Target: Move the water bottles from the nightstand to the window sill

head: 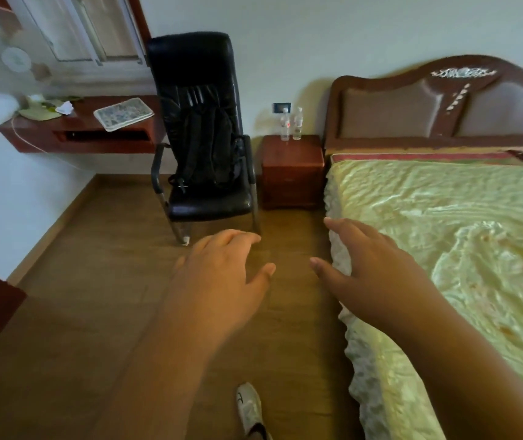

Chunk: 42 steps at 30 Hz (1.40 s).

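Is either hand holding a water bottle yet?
No: both water bottles stand on the nightstand; the left hand and right hand are empty.

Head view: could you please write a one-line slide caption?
Both hands, left hand and right hand, open, reach toward two water bottles on the nightstand.

- We see a black chair (203, 122) holding a black backpack (204, 150).
- We see a reddish-brown nightstand (291, 173).
- We see a pale green, frilled bedspread (444, 233).
- We see clear water bottles (291, 123) with red-marked labels.
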### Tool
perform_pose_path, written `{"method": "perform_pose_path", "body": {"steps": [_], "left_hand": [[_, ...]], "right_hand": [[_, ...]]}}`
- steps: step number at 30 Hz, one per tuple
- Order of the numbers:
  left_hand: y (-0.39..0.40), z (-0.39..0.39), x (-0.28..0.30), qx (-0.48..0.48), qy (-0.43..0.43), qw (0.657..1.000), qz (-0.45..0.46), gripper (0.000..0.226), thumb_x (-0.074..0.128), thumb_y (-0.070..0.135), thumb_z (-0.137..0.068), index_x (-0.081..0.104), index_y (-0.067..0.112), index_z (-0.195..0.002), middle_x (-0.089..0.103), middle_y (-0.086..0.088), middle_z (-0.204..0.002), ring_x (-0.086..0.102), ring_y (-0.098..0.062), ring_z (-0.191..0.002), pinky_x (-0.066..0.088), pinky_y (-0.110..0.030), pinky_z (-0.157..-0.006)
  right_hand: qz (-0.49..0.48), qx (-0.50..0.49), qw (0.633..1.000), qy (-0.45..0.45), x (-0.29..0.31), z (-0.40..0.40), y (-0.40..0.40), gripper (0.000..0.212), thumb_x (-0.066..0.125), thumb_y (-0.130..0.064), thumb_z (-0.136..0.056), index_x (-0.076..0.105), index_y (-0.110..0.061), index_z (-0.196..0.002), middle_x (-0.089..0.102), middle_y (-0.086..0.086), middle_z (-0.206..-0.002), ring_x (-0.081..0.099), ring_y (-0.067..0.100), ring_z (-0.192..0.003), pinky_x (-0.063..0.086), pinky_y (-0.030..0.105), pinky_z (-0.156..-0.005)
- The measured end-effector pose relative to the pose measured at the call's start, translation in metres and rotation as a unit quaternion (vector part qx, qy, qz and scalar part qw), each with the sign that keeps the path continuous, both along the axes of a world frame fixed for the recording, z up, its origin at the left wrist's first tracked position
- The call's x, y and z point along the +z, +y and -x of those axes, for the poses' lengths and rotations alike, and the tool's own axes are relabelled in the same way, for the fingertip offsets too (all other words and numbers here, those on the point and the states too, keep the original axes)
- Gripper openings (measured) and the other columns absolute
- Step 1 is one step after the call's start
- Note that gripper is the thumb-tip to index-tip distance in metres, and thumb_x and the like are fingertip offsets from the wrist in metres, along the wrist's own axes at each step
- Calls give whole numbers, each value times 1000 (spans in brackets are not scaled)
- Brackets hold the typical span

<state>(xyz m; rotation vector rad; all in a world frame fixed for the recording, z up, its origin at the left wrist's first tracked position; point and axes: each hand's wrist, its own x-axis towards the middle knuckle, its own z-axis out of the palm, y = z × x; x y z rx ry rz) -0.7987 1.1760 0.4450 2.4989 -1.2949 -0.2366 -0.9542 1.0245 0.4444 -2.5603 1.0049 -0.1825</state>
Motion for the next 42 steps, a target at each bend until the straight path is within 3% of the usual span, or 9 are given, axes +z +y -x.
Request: {"method": "perform_pose_path", "body": {"steps": [18, 29, 42], "left_hand": [[-156, -188, -10, -57, -19, 998, 21, 59, 43, 68, -92, 39, 43, -146, 41, 20, -149, 36, -9, -138, 40, -44, -108], [-253, -238, -12, -48, -15, 999, -5, 59, 42, 64, -94, 36, 41, -149, 36, 19, -153, 31, -9, -141, 36, -42, -112], [-416, -260, -7, 2, -55, 998, -1, 57, 42, 64, -94, 42, 40, -145, 43, 19, -148, 39, -11, -138, 44, -42, -106]], "right_hand": [[35, -70, 997, 19, 0, -166, -123, 73, 45, -69, -90, 23, -40, -153, 27, -13, -160, 29, 16, -145, 34, 43, -112], [14, -67, 998, 8, -19, -223, -233, 74, 46, -69, -89, 23, -41, -153, 24, -14, -161, 28, 18, -146, 34, 44, -113], [19, -22, 999, -22, -7, -267, -416, 74, 46, -72, -87, 27, -41, -152, 26, -14, -160, 31, 21, -145, 34, 52, -113]]}}
